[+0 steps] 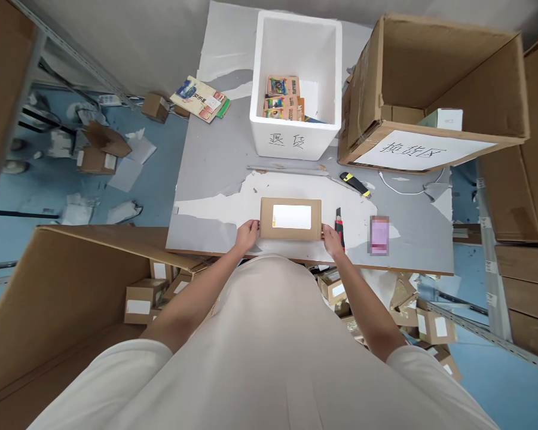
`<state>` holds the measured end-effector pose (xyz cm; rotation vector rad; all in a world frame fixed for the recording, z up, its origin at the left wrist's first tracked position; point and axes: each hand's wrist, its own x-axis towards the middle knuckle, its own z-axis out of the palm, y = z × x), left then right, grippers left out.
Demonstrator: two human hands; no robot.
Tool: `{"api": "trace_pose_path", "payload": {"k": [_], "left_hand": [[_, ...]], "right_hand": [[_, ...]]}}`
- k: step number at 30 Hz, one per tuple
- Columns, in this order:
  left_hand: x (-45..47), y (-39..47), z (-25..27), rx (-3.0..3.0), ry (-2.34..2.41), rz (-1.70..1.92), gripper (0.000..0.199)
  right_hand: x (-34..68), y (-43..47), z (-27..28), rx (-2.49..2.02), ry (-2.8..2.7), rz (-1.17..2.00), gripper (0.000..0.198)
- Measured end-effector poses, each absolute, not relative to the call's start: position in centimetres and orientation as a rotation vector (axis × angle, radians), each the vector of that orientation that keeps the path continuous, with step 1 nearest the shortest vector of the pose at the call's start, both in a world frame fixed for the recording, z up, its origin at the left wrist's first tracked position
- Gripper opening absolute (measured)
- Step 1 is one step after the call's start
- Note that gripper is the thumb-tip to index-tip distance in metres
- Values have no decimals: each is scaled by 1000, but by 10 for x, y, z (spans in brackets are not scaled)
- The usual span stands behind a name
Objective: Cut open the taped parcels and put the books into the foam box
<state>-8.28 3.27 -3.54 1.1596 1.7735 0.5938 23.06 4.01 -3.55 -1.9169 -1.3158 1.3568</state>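
Note:
A flat brown cardboard box [266, 230] with a white label on top lies at the front of the worktable [206, 197]. At its left end, my left hand [248, 233] grips the edge with bent fingers. My right hand [331, 240] holds the opposite end the same way. Just beside my right hand is a red and black box cutter [339, 226]. A yellow and black box cutter [355, 184] lies farther back. To the right rests a pink, blurred rectangular object [379, 235].
A white foam box [296, 142] holding several colourful packets stands at the back. Beside it is a large open carton [363, 101]. Booklets [199, 98] lie at the table's left edge. Another big carton [72, 286] with parcels stands front left; a metal shelf post [488, 257] rises right.

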Motion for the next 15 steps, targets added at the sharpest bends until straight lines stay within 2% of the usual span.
{"api": "trace_pose_path", "payload": {"k": [2,4,8,10,15], "left_hand": [[-88,24,-42,1149,1736,581,38],[-93,16,-48,1143,1694,558,46],[-98,4,-56,1210,1558,519,70],[-96,2,-60,1214,1501,539,74],[-88,4,-55,1098,1472,677,64]], "right_hand": [[237,33,-43,-1902,-1280,1360,52],[242,26,-48,-1897,-1296,1365,51],[245,16,-54,-1829,-1386,1440,70],[241,15,-54,-1805,-1409,1464,73],[226,21,-41,-1778,-1378,1494,52]]}}
